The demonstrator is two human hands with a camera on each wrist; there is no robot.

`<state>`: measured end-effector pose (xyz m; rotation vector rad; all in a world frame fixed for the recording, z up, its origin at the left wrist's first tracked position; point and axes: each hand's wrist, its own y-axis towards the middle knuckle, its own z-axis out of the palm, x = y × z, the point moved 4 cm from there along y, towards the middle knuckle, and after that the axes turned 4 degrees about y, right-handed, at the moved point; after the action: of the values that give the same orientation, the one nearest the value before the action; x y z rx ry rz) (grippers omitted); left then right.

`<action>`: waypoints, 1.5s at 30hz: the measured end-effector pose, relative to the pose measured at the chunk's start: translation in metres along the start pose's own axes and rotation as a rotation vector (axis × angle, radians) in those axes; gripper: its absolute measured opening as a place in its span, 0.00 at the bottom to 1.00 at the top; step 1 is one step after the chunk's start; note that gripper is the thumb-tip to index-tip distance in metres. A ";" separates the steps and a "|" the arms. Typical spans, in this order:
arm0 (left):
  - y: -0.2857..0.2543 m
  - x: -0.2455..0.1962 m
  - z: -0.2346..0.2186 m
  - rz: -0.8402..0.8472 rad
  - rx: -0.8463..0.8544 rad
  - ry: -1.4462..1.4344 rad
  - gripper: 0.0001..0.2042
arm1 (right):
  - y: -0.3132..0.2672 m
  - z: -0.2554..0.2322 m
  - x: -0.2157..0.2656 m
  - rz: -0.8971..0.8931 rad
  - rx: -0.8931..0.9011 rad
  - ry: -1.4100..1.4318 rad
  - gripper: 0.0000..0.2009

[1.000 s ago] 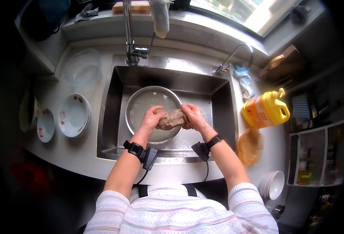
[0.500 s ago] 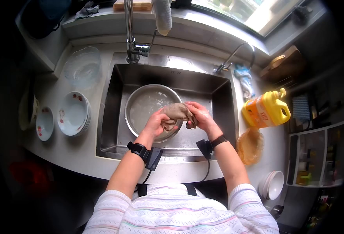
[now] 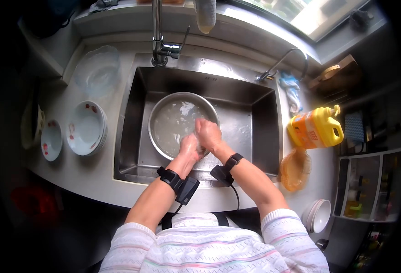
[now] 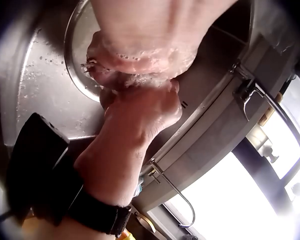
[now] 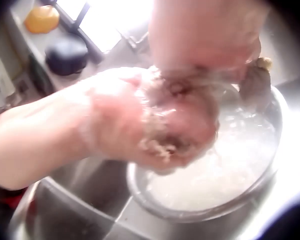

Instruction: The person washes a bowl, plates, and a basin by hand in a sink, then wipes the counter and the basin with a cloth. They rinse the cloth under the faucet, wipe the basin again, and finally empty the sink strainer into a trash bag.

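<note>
Over the round metal basin [image 3: 150, 132], both hands are close together with fingers curled tightly. In the head view the right hand [image 3: 208, 133] lies just above and to the right of the left hand [image 3: 190, 146]. The right wrist view has a wet brown cloth [image 5: 256, 86] sticking out beside the right hand [image 5: 205, 37], and folds of it show between the fingers of the left hand [image 5: 150, 120]. Both hands grip this cloth, which is mostly hidden in the head view. Cloudy water with pale suds [image 3: 187, 108] fills the basin.
The basin stands in a steel sink [image 3: 243, 166] behind which rises a tap [image 3: 158, 48]. On the left are patterned bowls [image 3: 84, 127] and a clear glass bowl [image 3: 97, 70]. A yellow bottle [image 3: 316, 129], an amber dish [image 3: 296, 170] and white bowls [image 3: 319, 216] stand on the right.
The hands have come together and moved down and left over the basin. The cloth, earlier stretched between them, is now bunched inside their grip. The head view has shifted slightly.
</note>
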<state>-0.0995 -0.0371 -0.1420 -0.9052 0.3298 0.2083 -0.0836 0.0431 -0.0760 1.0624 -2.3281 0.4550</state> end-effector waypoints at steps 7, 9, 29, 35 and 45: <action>-0.019 -0.020 -0.006 0.044 -0.162 0.027 0.12 | 0.007 0.020 0.002 -0.063 0.110 0.089 0.16; -0.029 -0.026 0.002 0.060 -0.202 0.180 0.10 | 0.024 0.038 -0.025 0.026 0.192 0.156 0.16; -0.009 -0.078 -0.032 0.186 0.226 -0.022 0.11 | 0.012 0.022 0.003 0.561 0.686 1.567 0.17; -0.020 -0.091 -0.032 0.199 -0.048 -0.032 0.12 | 0.011 0.022 0.032 0.087 0.239 0.713 0.20; 0.004 -0.045 -0.028 0.161 -0.120 -0.005 0.08 | 0.028 0.043 0.013 0.061 0.037 0.134 0.15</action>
<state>-0.1482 -0.0587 -0.1450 -0.9967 0.3889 0.3814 -0.1265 0.0312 -0.1052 0.9495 -2.2463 0.5771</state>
